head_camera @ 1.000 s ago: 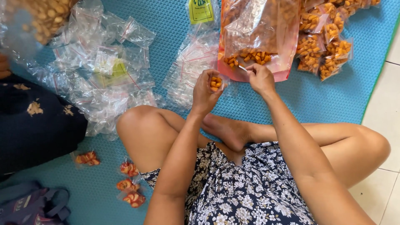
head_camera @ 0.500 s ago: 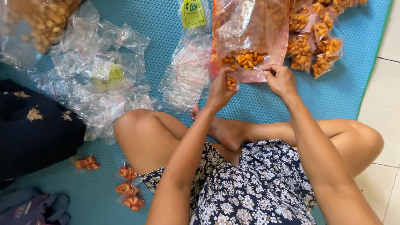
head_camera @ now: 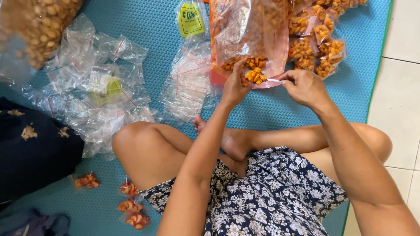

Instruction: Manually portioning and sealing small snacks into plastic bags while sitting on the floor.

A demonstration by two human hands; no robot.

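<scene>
Between my hands, my left hand point(head_camera: 235, 85) fingers pinch a small clear bag of orange snacks point(head_camera: 255, 77), my right hand point(head_camera: 305, 86) fingers clamp its edge. Behind lies the big snack bag point(head_camera: 245, 30) on the blue mat point(head_camera: 166, 26), filled packets point(head_camera: 317, 48) beside.

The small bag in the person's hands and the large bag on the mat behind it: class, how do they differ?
The small bag is held up between the left hand and right hand; the large bag lies on the blue mat. The small bag holds a few pieces; the large bag holds many more. Both are clear plastic with orange snacks inside.
</scene>
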